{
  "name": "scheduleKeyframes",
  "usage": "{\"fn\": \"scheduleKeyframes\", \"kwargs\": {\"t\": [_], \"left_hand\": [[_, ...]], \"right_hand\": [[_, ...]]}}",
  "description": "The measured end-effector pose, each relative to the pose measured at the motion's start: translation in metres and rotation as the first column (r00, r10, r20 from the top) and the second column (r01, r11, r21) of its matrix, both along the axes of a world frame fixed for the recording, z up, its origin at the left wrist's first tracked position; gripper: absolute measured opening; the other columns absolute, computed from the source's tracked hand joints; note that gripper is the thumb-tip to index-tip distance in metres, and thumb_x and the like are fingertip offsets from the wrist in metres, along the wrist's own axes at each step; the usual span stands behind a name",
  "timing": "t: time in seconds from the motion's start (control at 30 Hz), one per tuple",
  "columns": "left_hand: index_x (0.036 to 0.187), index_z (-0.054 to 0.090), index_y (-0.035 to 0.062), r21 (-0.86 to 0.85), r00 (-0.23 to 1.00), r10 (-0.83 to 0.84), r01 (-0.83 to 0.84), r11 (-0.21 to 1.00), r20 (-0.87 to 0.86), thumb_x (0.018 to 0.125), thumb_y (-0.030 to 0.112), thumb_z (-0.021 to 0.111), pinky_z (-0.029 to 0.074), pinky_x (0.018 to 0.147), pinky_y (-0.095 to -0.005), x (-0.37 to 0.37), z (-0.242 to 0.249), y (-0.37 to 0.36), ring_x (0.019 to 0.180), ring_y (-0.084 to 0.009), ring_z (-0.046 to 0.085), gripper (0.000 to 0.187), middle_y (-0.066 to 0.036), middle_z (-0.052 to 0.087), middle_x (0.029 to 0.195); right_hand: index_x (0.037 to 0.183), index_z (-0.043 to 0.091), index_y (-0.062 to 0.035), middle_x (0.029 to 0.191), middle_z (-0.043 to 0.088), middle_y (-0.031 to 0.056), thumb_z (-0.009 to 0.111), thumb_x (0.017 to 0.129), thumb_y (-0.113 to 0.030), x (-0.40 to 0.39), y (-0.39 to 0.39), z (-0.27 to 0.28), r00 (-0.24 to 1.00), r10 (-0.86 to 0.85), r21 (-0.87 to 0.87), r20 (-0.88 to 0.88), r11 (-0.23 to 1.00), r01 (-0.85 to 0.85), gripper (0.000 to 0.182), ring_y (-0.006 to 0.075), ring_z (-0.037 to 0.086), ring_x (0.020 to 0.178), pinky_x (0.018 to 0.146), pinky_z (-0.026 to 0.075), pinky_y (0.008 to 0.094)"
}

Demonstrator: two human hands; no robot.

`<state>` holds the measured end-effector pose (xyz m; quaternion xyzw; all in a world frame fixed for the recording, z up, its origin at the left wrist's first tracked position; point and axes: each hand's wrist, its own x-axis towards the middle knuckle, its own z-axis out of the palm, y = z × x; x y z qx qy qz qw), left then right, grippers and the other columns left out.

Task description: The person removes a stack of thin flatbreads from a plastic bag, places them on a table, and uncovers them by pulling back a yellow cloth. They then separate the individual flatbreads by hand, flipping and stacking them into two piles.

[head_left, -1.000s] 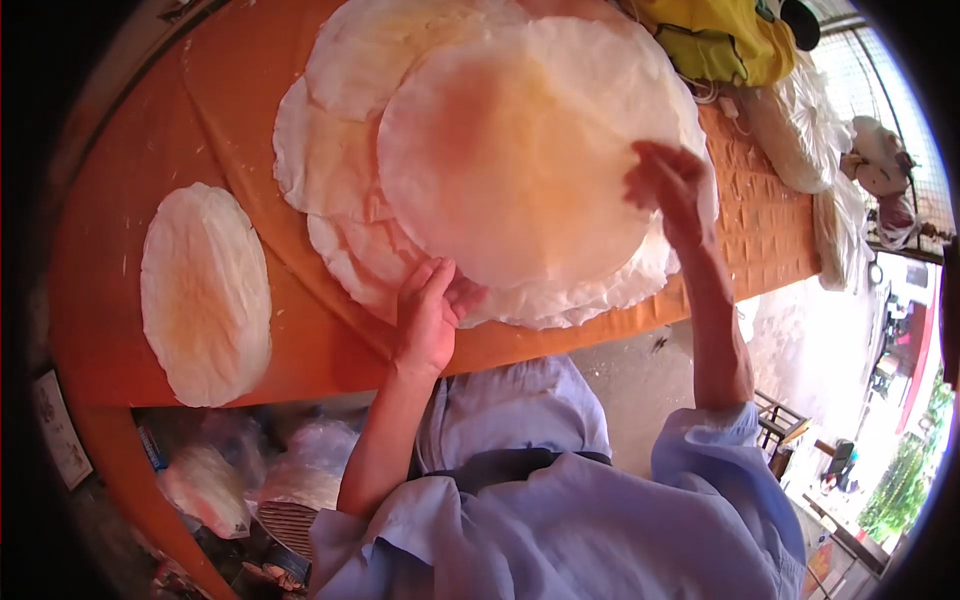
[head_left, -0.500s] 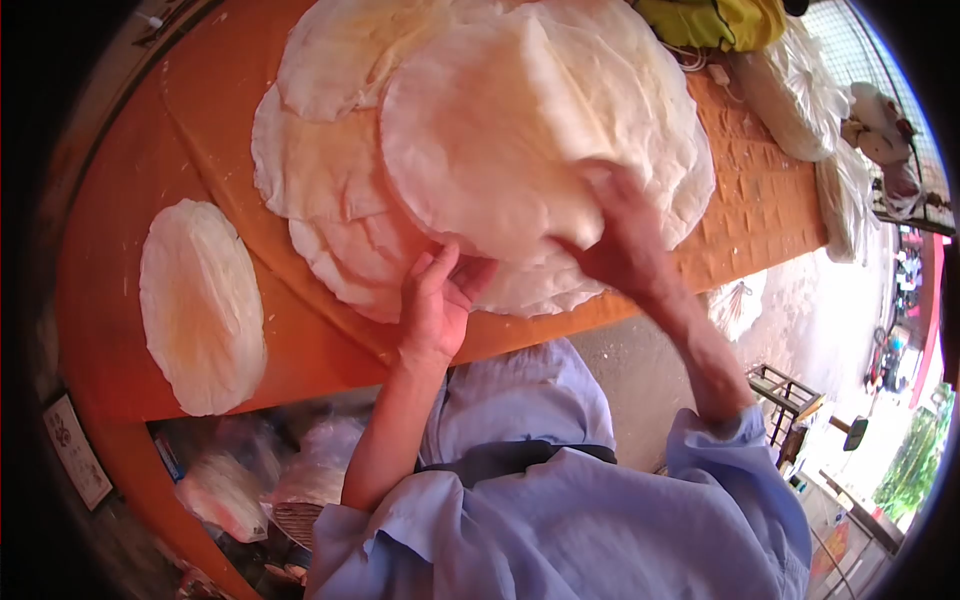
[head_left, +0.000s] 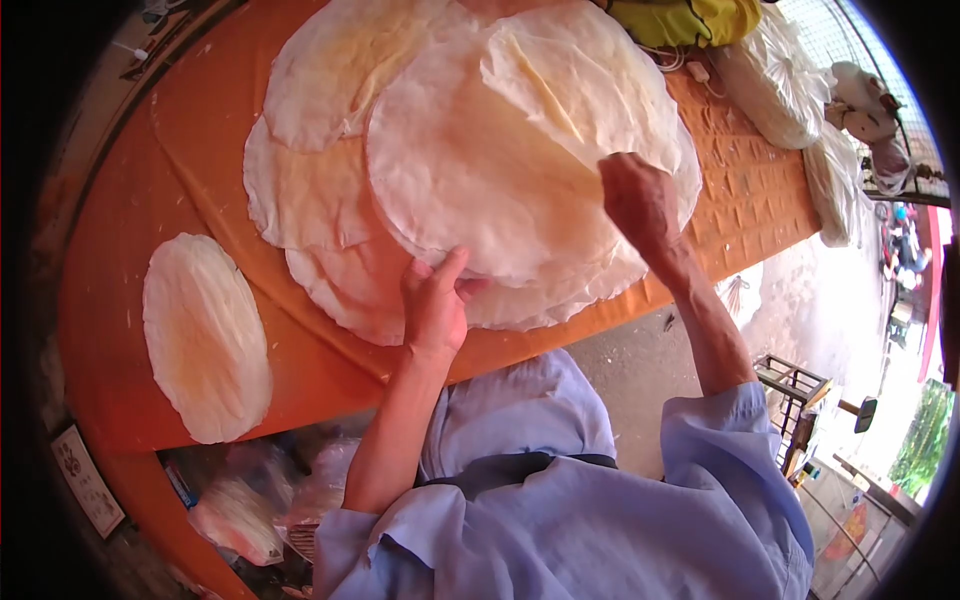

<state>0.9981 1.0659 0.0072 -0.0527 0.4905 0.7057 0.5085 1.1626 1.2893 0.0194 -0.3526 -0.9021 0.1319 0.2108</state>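
Several thin, pale round sheets overlap on the orange table (head_left: 310,345). My left hand (head_left: 436,300) grips the near edge of the top round sheet (head_left: 450,170), thumb above and fingers partly hidden beneath. My right hand (head_left: 640,200) is closed at the right part of this sheet, where a folded flap (head_left: 545,95) rises toward the far side; whatever its fingers hold is hidden. A separate oval-looking sheet (head_left: 207,338) lies flat at the left of the table.
Tied plastic bags (head_left: 780,85) and a yellow-green cloth (head_left: 690,20) sit at the far right. Below the table on the left are wrapped bundles (head_left: 240,515). A metal rack (head_left: 795,405) stands on the floor at the right.
My left hand has closed on the near edge of the top sheet. My right hand has moved slightly up and right and closed into a fist. The flap now lies folded over.
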Motion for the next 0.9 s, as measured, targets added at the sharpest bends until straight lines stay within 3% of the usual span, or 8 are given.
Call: {"fn": "scheduleKeyframes", "kwargs": {"t": [0.07, 0.13, 0.17, 0.23, 0.3, 0.47, 0.67, 0.9], "left_hand": [[0.103, 0.060, 0.0052, 0.002, 1.000, 0.024, -0.024, 1.000, -0.014, 0.088, 0.008, 0.060, 0.057, 0.067, -0.0331, 0.001, 0.006, 0.001, 0.079, -0.0168, 0.066, 0.015, -0.004, 0.066, 0.092], [0.106, 0.059, 0.0057, -0.025, 0.999, 0.018, -0.017, 1.000, 0.030, 0.087, 0.007, 0.061, 0.057, 0.065, -0.0335, 0.000, -0.003, 0.000, 0.084, -0.0171, 0.065, 0.019, -0.004, 0.064, 0.097], [0.108, 0.058, 0.0060, -0.041, 0.998, 0.014, -0.012, 0.999, 0.054, 0.086, 0.006, 0.061, 0.057, 0.064, -0.0337, -0.001, -0.006, -0.003, 0.087, -0.0173, 0.064, 0.022, -0.004, 0.063, 0.099], [0.105, 0.060, 0.0052, -0.006, 0.999, -0.003, 0.004, 1.000, 0.035, 0.089, 0.008, 0.059, 0.057, 0.068, -0.0345, -0.001, -0.006, -0.003, 0.084, -0.0177, 0.066, 0.017, -0.005, 0.065, 0.096], [0.105, 0.060, 0.0050, 0.037, 0.999, -0.029, 0.028, 0.999, 0.038, 0.091, 0.010, 0.056, 0.058, 0.070, -0.0354, -0.002, -0.004, -0.003, 0.084, -0.0184, 0.066, 0.015, -0.007, 0.066, 0.095], [0.106, 0.059, 0.0053, 0.133, 0.995, -0.067, 0.056, 0.990, 0.076, 0.093, 0.011, 0.053, 0.059, 0.070, -0.0375, -0.003, 0.000, -0.001, 0.082, -0.0194, 0.067, 0.015, -0.006, 0.065, 0.094], [0.119, 0.054, 0.0041, 0.278, 0.996, -0.056, 0.034, 0.960, 0.074, 0.097, 0.015, 0.049, 0.057, 0.077, -0.0370, -0.003, 0.020, 0.015, 0.101, -0.0216, 0.062, 0.025, -0.009, 0.061, 0.114], [0.130, 0.048, 0.0061, 0.300, 0.982, -0.105, 0.054, 0.952, 0.158, 0.092, 0.019, 0.051, 0.047, 0.093, -0.0427, -0.014, 0.013, 0.012, 0.116, -0.0259, 0.053, 0.040, -0.010, 0.055, 0.128]], "right_hand": [[0.085, 0.063, -0.0034, 0.070, 0.063, 0.0157, 0.059, 0.085, -0.022, 0.015, 0.024, -0.019, 0.979, -0.202, -0.038, -0.008, 0.979, 0.202, 0.019, 0.0377, 0.062, 0.068, 0.062, 0.050, 0.0442], [0.100, 0.063, -0.0009, 0.084, 0.064, 0.0176, 0.065, 0.081, -0.023, 0.026, 0.037, -0.008, 0.880, -0.453, -0.483, 0.147, 0.743, 0.463, 0.029, 0.0371, 0.063, 0.077, 0.071, 0.050, 0.0434], [0.106, 0.061, -0.0005, 0.092, 0.064, 0.0182, 0.068, 0.080, -0.023, 0.027, 0.035, -0.008, 0.885, -0.441, -0.292, 0.149, 0.835, 0.466, 0.035, 0.0363, 0.062, 0.085, 0.077, 0.050, 0.0428], [0.118, 0.056, 0.0002, 0.109, 0.062, 0.0192, 0.073, 0.077, -0.024, 0.029, 0.018, 0.004, 0.885, -0.434, 0.125, 0.168, 0.900, 0.418, 0.050, 0.0347, 0.060, 0.100, 0.088, 0.048, 0.0416], [0.130, 0.046, -0.0026, 0.126, 0.051, 0.0211, 0.077, 0.073, -0.024, 0.016, -0.001, 0.029, 0.972, -0.230, 0.192, 0.049, 0.957, 0.217, 0.069, 0.0350, 0.050, 0.116, 0.098, 0.042, 0.0430], [0.129, 0.051, -0.0038, 0.119, 0.052, 0.0248, 0.076, 0.070, -0.045, -0.021, -0.083, 0.030, 0.890, 0.456, -0.132, 0.005, 0.883, -0.451, 0.076, 0.0424, 0.048, 0.116, 0.096, 0.041, 0.0474], [0.125, 0.051, -0.0018, 0.110, 0.058, 0.0161, 0.074, 0.073, -0.036, -0.041, -0.091, 0.034, 0.933, 0.357, -0.296, 0.035, 0.896, -0.332, 0.066, 0.0348, 0.056, 0.105, 0.085, 0.045, 0.0435], [0.109, 0.058, -0.0016, 0.090, 0.060, 0.0129, 0.069, 0.074, -0.024, -0.061, -0.101, 0.032, 0.950, 0.310, -0.079, 0.043, 0.949, -0.306, 0.043, 0.0302, 0.060, 0.085, 0.073, 0.048, 0.0416]]}}
